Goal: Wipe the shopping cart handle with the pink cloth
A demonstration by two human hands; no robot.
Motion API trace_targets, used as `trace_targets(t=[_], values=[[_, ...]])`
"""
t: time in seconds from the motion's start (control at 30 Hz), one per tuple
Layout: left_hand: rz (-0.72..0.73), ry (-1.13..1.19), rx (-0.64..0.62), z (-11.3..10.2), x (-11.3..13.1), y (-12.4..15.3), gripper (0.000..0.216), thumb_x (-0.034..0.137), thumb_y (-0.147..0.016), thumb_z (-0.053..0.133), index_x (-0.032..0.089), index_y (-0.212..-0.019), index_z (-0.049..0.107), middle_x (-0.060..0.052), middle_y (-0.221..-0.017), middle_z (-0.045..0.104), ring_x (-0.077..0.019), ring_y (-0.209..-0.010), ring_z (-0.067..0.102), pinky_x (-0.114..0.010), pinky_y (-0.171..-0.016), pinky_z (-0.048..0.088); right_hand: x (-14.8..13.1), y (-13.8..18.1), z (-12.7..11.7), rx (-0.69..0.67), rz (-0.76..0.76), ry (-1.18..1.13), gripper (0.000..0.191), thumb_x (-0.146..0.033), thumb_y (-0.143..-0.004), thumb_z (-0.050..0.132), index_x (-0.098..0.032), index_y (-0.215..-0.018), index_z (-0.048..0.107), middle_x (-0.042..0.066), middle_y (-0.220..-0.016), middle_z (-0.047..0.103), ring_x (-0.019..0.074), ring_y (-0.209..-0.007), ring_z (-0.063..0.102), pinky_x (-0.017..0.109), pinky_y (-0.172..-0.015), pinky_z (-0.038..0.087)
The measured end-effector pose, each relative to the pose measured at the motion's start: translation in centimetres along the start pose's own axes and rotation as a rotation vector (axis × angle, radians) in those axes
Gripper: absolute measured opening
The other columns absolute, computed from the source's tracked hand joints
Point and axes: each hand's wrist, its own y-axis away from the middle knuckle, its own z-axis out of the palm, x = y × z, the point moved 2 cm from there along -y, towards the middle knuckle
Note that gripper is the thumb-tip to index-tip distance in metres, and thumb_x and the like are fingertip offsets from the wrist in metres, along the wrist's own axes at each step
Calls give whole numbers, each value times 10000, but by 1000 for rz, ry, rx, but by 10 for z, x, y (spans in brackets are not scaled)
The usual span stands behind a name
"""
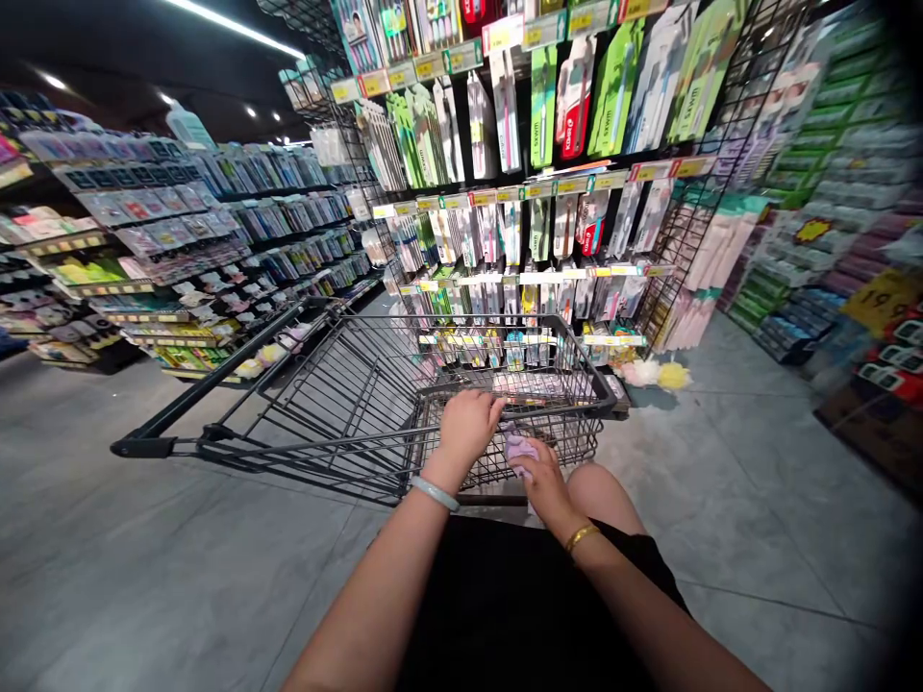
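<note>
A black wire shopping cart point(346, 384) stands in front of me in a store aisle. My left hand point(468, 423) is closed over the cart's near rim or handle; a pale bangle sits on that wrist. My right hand point(544, 481) is lower and closer to me, fingers curled around a small pale purple item point(520, 450) against the cart's near end; a gold bracelet is on that wrist. What the purple item is I cannot make out. The cart's basket looks empty where I can see into it.
A wire rack of hanging toothbrush packs point(519, 192) stands right behind the cart. Shelves of packaged goods point(180, 231) line the left side and stacked boxes point(836, 192) the right. Yellow and pink sponges point(656, 373) lie by the rack's foot. Grey tiled floor point(144, 557).
</note>
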Motion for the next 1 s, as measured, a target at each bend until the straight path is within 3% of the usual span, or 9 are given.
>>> trace_targets(t=[0.1,0.2,0.3,0.43,0.5,0.6,0.7,0.9,1.0], values=[[-85,-96,-125,21,3,0,796,593,-978,146,97,-793,741,-171,-729,681,-273,-755,664,-348,-676,447,-14,-8,-9,-5,6,-39,459,6,-715,484,-264,-980,743,85,-1273,509,257,-1190,462,464,-1026,440],[-94,-130,-125,27,3,0,825,583,-978,112,89,-798,748,-179,-733,690,-289,-740,677,-351,-648,453,-25,-16,-16,-8,-70,-35,466,-11,-732,499,-268,-1046,729,83,-1283,518,261,-1226,438,469,-1053,410],[-104,-135,-129,26,2,-2,813,570,-980,125,98,-766,751,-175,-714,688,-296,-734,683,-358,-642,462,-4,-1,-6,-37,-39,-14,487,9,-709,496,-285,-1005,746,66,-1275,552,261,-1231,448,458,-1052,413],[-116,-134,-152,26,2,-3,801,568,-977,142,107,-730,749,-169,-690,682,-297,-714,682,-360,-629,466,32,21,1,16,189,-29,410,-18,-716,483,-270,-882,760,78,-1158,582,249,-1096,530,424,-965,485],[-111,-142,-147,26,3,-3,797,562,-977,142,107,-733,749,-170,-698,686,-298,-716,682,-358,-627,463,28,15,-10,80,180,-37,397,-45,-740,478,-266,-917,756,83,-1169,556,255,-1120,514,441,-979,473],[-121,-157,-133,26,5,-3,796,554,-979,135,95,-781,755,-183,-732,694,-304,-741,682,-360,-636,460,4,-9,-35,166,35,-60,418,-68,-757,494,-287,-1006,749,73,-1231,513,261,-1191,465,462,-1043,424],[-132,-158,-139,25,7,-2,785,545,-981,145,88,-801,757,-189,-745,698,-297,-753,682,-356,-654,459,0,-17,-39,212,-13,-48,415,-73,-760,499,-284,-1011,753,73,-1233,516,264,-1188,464,465,-1050,415],[-146,-161,-133,25,7,-3,767,524,-982,160,99,-747,753,-175,-693,683,-288,-712,679,-342,-621,450,52,21,-9,174,246,-16,322,-89,-749,484,-220,-877,750,103,-1134,549,256,-1075,530,437,-949,489],[-152,-177,-141,25,8,-4,747,494,-982,166,95,-747,753,-169,-674,675,-298,-703,677,-348,-601,446,36,7,-29,234,212,-71,336,-124,-760,500,-230,-964,745,103,-1175,528,268,-1126,515,459,-980,469]])
